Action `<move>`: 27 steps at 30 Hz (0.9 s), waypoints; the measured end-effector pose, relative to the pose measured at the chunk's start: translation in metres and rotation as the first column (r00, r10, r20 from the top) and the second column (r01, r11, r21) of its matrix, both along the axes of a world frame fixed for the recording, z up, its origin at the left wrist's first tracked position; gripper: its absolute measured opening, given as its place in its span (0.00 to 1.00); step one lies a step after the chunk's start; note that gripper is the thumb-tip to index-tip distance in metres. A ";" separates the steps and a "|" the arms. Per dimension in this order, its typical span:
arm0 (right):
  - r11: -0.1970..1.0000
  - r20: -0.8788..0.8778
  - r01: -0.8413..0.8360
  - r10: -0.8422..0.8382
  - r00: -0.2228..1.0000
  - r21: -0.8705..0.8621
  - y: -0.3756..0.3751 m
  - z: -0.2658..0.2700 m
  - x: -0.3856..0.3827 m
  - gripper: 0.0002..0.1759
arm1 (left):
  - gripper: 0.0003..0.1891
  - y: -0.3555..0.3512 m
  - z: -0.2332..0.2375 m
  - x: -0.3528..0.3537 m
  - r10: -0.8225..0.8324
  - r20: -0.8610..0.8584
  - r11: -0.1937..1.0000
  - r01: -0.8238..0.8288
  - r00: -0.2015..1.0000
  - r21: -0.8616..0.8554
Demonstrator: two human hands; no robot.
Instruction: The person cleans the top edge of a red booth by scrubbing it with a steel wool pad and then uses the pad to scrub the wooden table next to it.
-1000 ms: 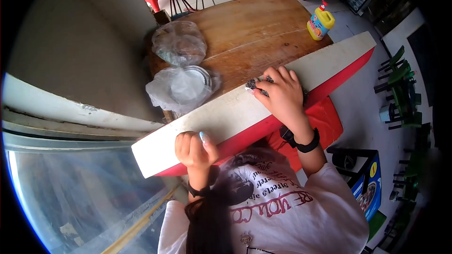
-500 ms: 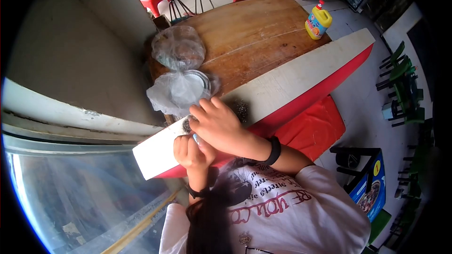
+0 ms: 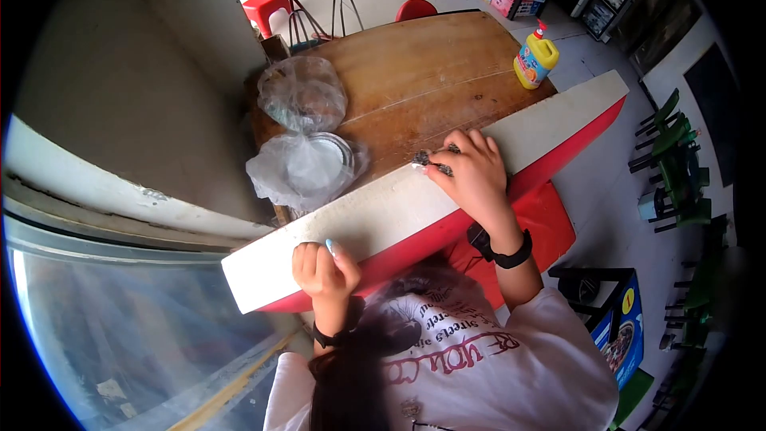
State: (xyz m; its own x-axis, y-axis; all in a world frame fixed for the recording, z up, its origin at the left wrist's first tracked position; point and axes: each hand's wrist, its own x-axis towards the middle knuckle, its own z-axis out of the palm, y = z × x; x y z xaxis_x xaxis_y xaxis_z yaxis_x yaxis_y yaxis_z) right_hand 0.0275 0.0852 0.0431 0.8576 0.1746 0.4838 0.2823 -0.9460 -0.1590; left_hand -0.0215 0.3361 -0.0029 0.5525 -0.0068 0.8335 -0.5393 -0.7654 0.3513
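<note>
The person's L hand (image 3: 325,270), fingers curled narrow, bears on the near end of a long white-and-red board (image 3: 383,215), prob. to steady it, w/ the R hand (image 3: 477,179) mid-board, fingers closed round a dark wire scourer (image 3: 421,158), likely b/c that keeps it flat to the white face. Beyond, on the worktop (image 3: 415,72), are plastic bags (image 3: 302,94) & a yellow pump bottle (image 3: 533,62).

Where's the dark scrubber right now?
Head view, just right of centre: the dark scrubber is in the right hand's grip, over the white face of the long red-and-white board.
</note>
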 end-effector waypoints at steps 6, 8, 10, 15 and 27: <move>0.995 0.018 0.073 -0.072 0.997 -0.067 -0.005 -0.001 0.001 0.09 | 0.12 0.000 0.002 -0.001 -0.022 -0.043 0.998 0.024 0.999 0.056; 0.994 0.020 0.028 -0.026 0.999 -0.103 0.013 -0.002 0.003 0.09 | 0.11 0.000 0.001 -0.002 -0.023 -0.033 0.998 0.025 0.999 0.060; 0.994 0.007 -0.064 0.065 0.998 -0.087 0.035 -0.001 0.004 0.10 | 0.11 0.001 0.000 -0.002 -0.032 -0.009 0.998 0.032 0.999 0.045; 0.961 -0.034 -0.258 0.256 0.966 -0.098 0.071 0.001 -0.015 0.14 | 0.10 0.002 -0.007 -0.002 -0.020 0.055 1.000 0.020 0.998 -0.004; 0.998 -0.042 -0.065 0.064 0.997 -0.017 -0.012 0.003 -0.028 0.10 | 0.13 0.002 0.000 -0.001 -0.044 0.031 0.999 0.043 0.999 0.025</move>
